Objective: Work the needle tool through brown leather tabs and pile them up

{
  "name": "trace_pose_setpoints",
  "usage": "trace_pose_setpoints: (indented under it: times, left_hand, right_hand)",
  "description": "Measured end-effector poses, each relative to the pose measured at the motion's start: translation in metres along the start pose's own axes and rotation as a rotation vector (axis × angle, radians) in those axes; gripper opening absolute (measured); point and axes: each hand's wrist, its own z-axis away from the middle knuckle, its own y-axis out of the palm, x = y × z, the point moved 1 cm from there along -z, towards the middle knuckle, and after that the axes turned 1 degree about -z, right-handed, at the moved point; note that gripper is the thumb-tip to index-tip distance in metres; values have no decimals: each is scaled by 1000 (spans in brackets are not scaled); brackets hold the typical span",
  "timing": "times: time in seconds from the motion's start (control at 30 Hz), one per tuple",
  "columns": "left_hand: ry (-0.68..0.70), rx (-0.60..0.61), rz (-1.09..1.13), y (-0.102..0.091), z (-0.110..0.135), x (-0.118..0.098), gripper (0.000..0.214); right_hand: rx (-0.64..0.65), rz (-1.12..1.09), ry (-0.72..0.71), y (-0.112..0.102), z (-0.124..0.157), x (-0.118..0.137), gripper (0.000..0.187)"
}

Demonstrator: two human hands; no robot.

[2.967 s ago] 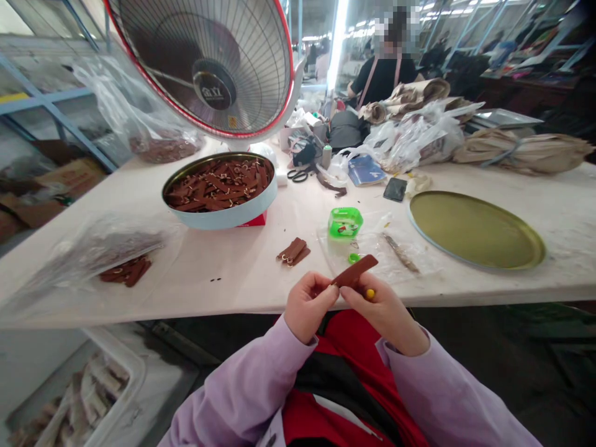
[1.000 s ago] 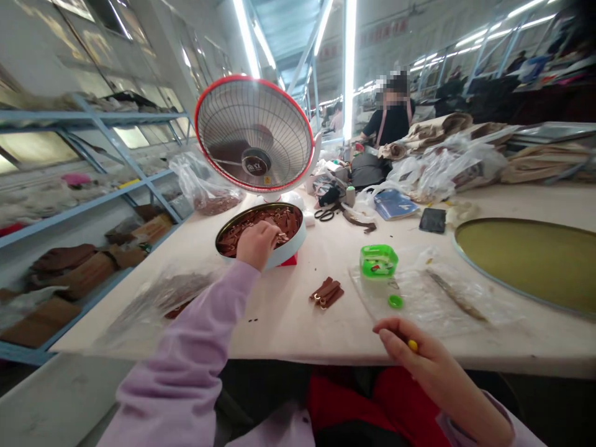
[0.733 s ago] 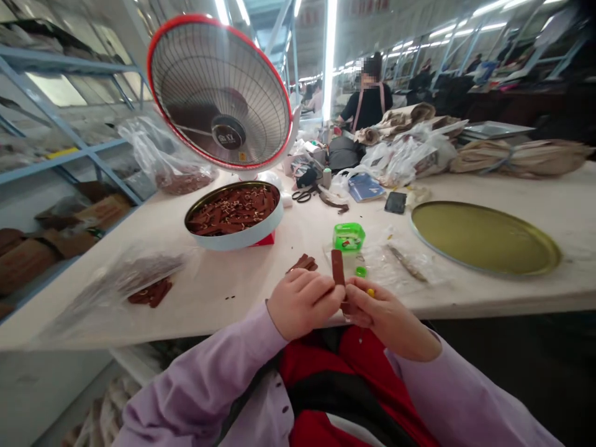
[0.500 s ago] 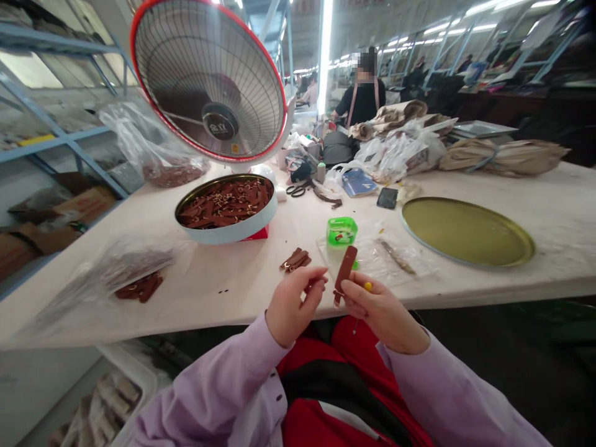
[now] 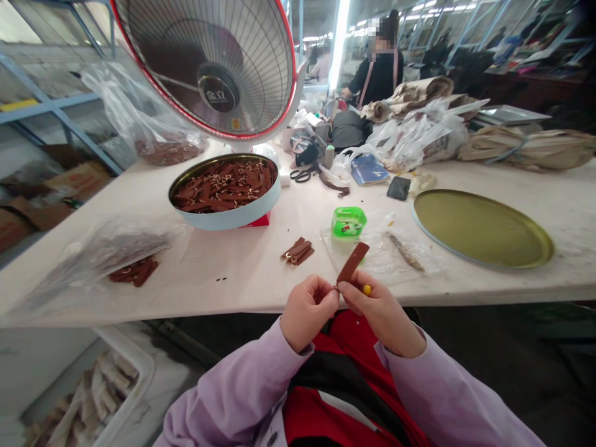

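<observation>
Both my hands meet at the table's near edge, pinching the lower end of one brown leather strap [image 5: 352,262] that sticks up and to the right. My left hand [image 5: 308,310] is closed on the strap's end. My right hand [image 5: 379,310] is closed on the strap too, and a small yellow-tipped tool [image 5: 367,290] shows between its fingers. A round tin [image 5: 226,214] full of several brown straps with metal rings stands further back on the left. A small pile of straps [image 5: 298,251] lies just beyond my hands.
A green plastic box [image 5: 347,222] and clear plastic bags [image 5: 391,251] lie ahead. A round gold lid [image 5: 482,228] rests on the right. A big fan-shaped heater [image 5: 209,62] stands behind the tin. Scissors [image 5: 302,175], a phone [image 5: 399,187] and bags lie further back, where another person [image 5: 377,68] sits.
My left hand reached into the tin, then came back with a strap to my right hand. Since half a second ago both hands have closed together on its lower end.
</observation>
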Motion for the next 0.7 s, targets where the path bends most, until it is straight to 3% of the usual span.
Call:
trace_pose_setpoints:
  times: [0.23,0.33,0.5,0.7]
  left_hand:
    - [-15,110,-9,-4,-1,5,7]
    - [35,156,-18,-7,-2,11,12]
    - [-9,104,105,-6,-12,16,24]
    - [-56,110,193,0,-20,18,27]
  right_hand:
    - [-35,55,46,-5,-9,3,22]
    - [-3,-66,125,-8,-11,1,23]
    - [81,-257,229,-8,-11,-5,20]
    - [-6,-268,167,-7,-11,-12,18]
